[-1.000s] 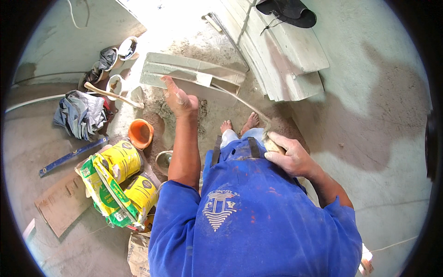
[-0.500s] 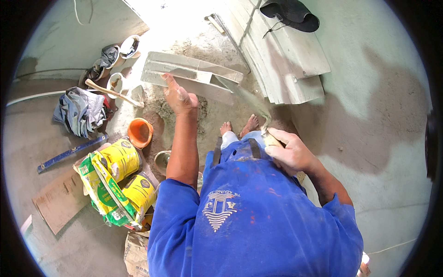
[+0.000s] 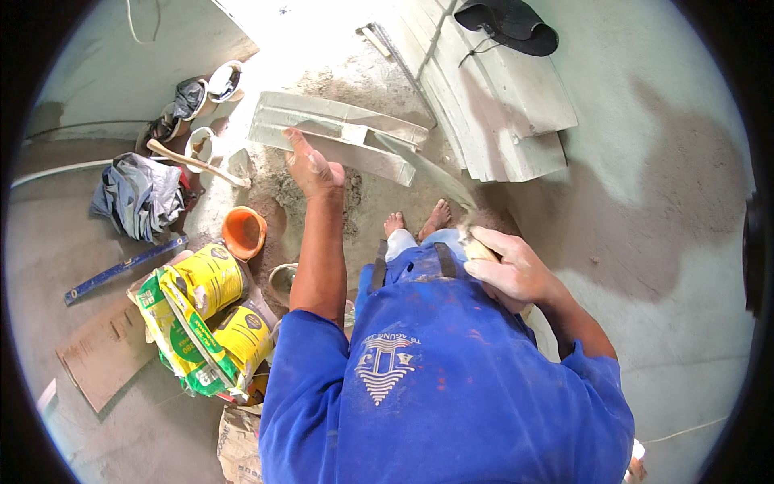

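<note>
My left hand point(image 3: 316, 168) is closed around the near side of a long grey board point(image 3: 322, 113) with a ridged, channel-like shape, its thumb on top and its fingers hidden below. The board is held up above the floor, in front of my body. My right hand point(image 3: 514, 266), close to my waist, is wrapped around the pale handle of a trowel point(image 3: 434, 174). Its greyish blade points up and left, and the tip overlaps the board's right end. I cannot tell whether the two touch.
On the left stand an orange bucket point(image 3: 243, 232), yellow-and-green bags point(image 3: 201, 310), a blue spirit level point(image 3: 125, 268), a crumpled grey cloth point(image 3: 141, 194), a wooden-handled tool point(image 3: 197, 163) and white buckets point(image 3: 226, 81). Grey panels point(image 3: 516, 121) lean at the right wall, with a black hat point(image 3: 508, 24) on top.
The board has shifted very slightly to the right at its right end. The trowel's blade has moved a little with my right hand. Everything else stays put.
</note>
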Available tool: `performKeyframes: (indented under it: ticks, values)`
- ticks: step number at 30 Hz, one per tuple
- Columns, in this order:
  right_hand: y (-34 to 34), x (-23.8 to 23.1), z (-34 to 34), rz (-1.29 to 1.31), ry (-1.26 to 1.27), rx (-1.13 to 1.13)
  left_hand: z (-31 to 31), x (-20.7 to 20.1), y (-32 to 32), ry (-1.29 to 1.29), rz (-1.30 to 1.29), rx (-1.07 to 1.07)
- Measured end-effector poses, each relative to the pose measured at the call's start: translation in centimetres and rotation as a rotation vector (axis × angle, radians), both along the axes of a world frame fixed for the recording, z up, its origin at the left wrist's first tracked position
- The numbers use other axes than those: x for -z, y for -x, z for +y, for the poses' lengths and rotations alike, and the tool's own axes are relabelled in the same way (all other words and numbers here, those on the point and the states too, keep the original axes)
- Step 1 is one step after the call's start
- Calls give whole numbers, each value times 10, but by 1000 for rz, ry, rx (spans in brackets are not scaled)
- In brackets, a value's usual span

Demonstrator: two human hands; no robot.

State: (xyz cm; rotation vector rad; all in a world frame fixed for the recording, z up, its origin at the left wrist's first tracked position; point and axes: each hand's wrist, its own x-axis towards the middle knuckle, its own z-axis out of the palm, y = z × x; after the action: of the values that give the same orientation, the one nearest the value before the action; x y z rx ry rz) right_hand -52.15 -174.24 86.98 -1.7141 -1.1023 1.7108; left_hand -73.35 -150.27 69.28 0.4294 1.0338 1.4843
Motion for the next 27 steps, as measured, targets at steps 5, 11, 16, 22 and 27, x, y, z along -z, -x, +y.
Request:
performKeyframes:
  ticks: [5, 11, 16, 22, 27]
  values:
    - [-7, -6, -19, -114, -142, 45, 3, 4, 19, 25, -29, -12]
    - [-5, 11, 0, -153, -80, -82, 0, -14, -1, -115, 45, 145]
    - [-16, -10, -9, -132, -61, -79, 4, -11, 14, -70, 35, 70]
    - [-16, 7, -1, -130, -114, -103, -2, -16, -1, -62, 34, 104]
    - [-11, 7, -12, -76, -31, -98, -21, -24, 1, 36, 21, 180]
